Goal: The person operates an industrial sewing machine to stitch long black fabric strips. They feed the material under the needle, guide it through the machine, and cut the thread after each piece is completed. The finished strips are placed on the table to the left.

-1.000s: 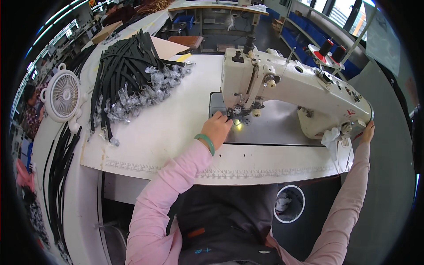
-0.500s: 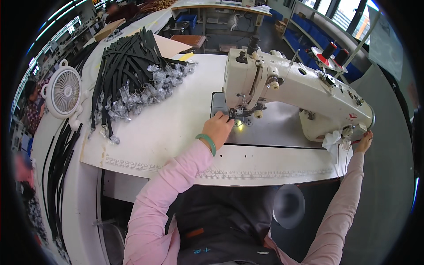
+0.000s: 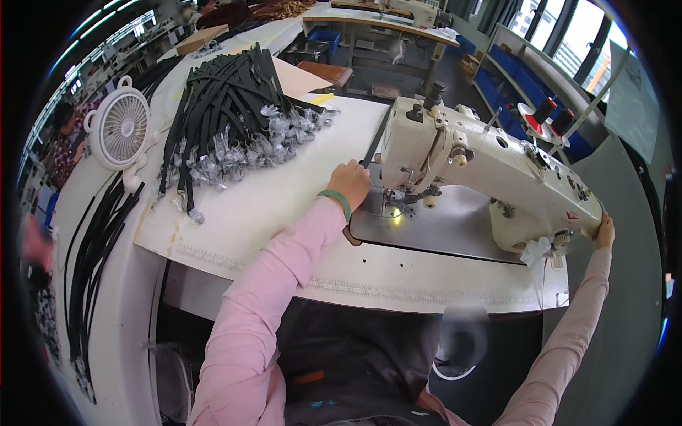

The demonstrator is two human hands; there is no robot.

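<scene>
My left hand (image 3: pixel 349 183), with a green band at the wrist, rests on the white table just left of the needle area of the white sewing machine (image 3: pixel 490 170). Its fingers are closed on the end of a black strap (image 3: pixel 376 138) that runs away along the machine's left side. My right hand (image 3: pixel 605 229) reaches out to the far right end of the machine and touches it there; its fingers are hidden behind the housing. A small lamp lights the grey plate (image 3: pixel 455 227) under the needle.
A heap of black straps with clear-wrapped metal clips (image 3: pixel 227 128) lies at the table's back left. A small white fan (image 3: pixel 121 131) stands at the left edge, more black straps (image 3: pixel 96 248) hanging below it. Thread spools (image 3: pixel 550 113) stand behind the machine.
My left hand has drawn back from under the needle to the left of the machine head, now with a black strap in it. My right hand stays at the machine's right end.
</scene>
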